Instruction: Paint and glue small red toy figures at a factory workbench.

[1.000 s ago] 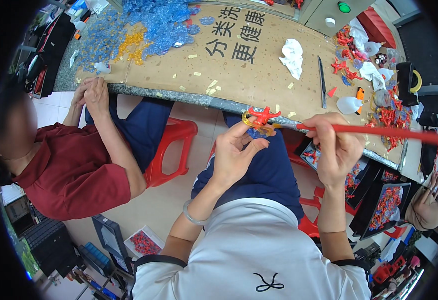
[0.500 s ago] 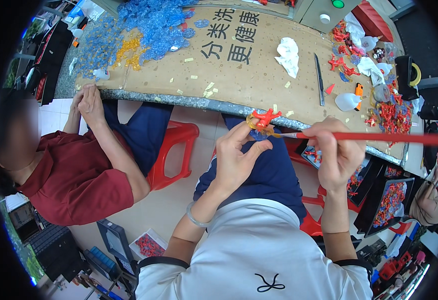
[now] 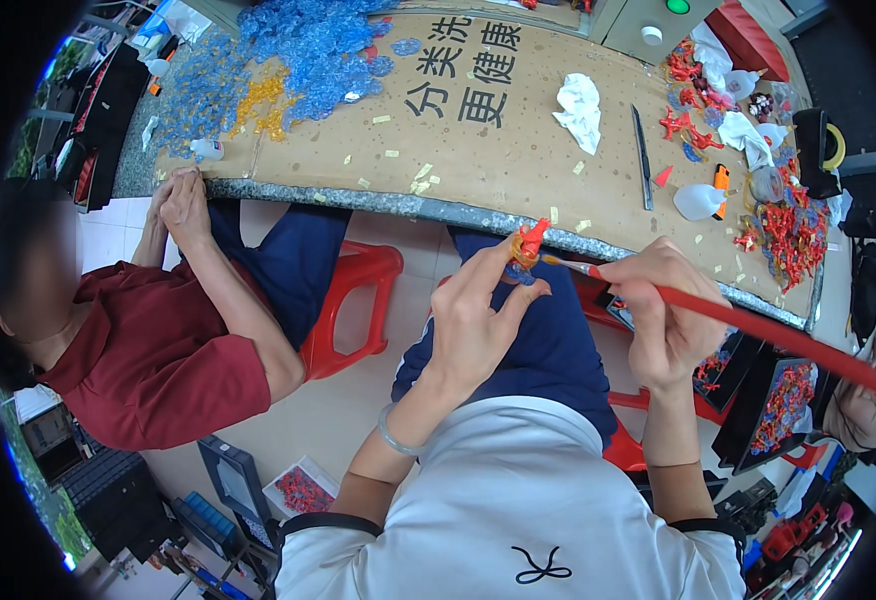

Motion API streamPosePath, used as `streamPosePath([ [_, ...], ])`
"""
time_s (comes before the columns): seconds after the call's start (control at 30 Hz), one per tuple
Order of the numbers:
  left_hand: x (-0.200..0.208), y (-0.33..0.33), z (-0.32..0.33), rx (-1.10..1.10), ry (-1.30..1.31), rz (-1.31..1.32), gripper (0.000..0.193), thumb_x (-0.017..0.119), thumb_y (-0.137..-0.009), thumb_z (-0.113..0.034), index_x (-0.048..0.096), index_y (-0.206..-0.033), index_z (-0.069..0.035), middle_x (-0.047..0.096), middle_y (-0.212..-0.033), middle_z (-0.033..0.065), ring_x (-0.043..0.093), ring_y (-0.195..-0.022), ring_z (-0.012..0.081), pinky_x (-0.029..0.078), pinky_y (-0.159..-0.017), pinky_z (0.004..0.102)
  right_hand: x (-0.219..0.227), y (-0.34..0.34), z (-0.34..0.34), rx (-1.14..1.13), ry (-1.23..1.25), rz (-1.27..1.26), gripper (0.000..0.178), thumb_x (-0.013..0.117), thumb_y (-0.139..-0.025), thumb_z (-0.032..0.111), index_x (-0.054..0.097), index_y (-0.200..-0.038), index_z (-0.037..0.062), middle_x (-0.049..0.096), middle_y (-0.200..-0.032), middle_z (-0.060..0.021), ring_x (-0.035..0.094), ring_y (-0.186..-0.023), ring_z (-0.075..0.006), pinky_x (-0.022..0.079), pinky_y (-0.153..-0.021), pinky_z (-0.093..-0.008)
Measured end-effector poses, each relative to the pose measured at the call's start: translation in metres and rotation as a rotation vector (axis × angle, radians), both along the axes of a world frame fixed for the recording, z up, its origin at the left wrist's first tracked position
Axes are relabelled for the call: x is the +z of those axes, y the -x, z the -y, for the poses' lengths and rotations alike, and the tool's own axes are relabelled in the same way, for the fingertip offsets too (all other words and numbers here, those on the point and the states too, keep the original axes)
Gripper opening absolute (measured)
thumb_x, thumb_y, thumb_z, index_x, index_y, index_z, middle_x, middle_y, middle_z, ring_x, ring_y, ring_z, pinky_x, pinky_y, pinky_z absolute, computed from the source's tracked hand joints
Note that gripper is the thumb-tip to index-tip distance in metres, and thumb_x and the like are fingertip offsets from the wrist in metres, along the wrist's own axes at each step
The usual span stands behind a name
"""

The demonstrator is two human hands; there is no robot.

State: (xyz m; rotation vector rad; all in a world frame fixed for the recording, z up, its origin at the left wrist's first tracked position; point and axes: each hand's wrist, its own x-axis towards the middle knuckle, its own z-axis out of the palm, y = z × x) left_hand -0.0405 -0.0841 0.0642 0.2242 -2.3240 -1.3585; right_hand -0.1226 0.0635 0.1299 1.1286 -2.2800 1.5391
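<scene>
Between the fingertips of my left hand point(image 3: 470, 325), just off the table's near edge, is a small red toy figure point(image 3: 532, 240) with clear yellow and blue plastic at its base. My right hand point(image 3: 666, 315) is closed round a paintbrush point(image 3: 793, 337) with a long red handle. The brush's pale tip points left and comes close to the figure's base; whether it touches I cannot tell.
Cardboard point(image 3: 358, 140) covers the table. A blue heap of clear plastic pieces point(image 3: 303, 60) lies far left, red figures point(image 3: 788, 235) right. Near them are a knife point(image 3: 642, 158), a white bottle point(image 3: 698, 203) and crumpled tissue point(image 3: 578, 112). A seated co-worker point(image 3: 158, 350) is at left.
The red figure has turned in my left fingers and now looks narrower and more upright. The brush has tilted, its handle end swinging down toward me.
</scene>
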Motion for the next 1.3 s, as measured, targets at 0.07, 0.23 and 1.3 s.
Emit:
streamPosePath([
  [0.07,0.0,0.0,0.0,-0.004,0.023,-0.012,0.046,0.074,-0.068,0.0,0.059,-0.111,0.005,0.064,-0.086,0.0145,0.064,-0.069,0.0219,0.051,-0.06,0.0299,0.0,-0.002,0.004,0.039,0.11,0.01,0.009,0.069,-0.077,0.006,0.064,-0.075,-0.0002,0.064,-0.068,-0.0085,0.057,-0.056,-0.0219,0.044,-0.055,-0.0293],
  [0.23,0.0,-0.002,0.0,-0.006,0.013,0.005,0.047,0.074,-0.068,0.001,0.058,-0.112,0.005,0.064,-0.085,0.0149,0.064,-0.071,0.0241,0.051,-0.061,0.0302,0.001,-0.002,0.0,-0.037,-0.023,0.023,0.013,0.069,-0.078,0.01,0.065,-0.077,-0.0019,0.065,-0.07,-0.009,0.059,-0.058,-0.0223,0.044,-0.057,-0.0294],
  [1.3,-0.008,0.002,0.002,-0.294,-0.971,0.142,0.037,0.062,-0.089,-0.012,0.053,-0.119,0.006,0.064,-0.103,0.014,0.064,-0.09,0.0183,0.051,-0.08,0.0281,-0.004,0.007,-0.011,0.001,-0.038,0.062,0.023,0.059,-0.088,0.018,0.066,-0.078,-0.0015,0.064,-0.071,-0.0093,0.056,-0.06,-0.0181,0.041,-0.056,-0.0296],
])
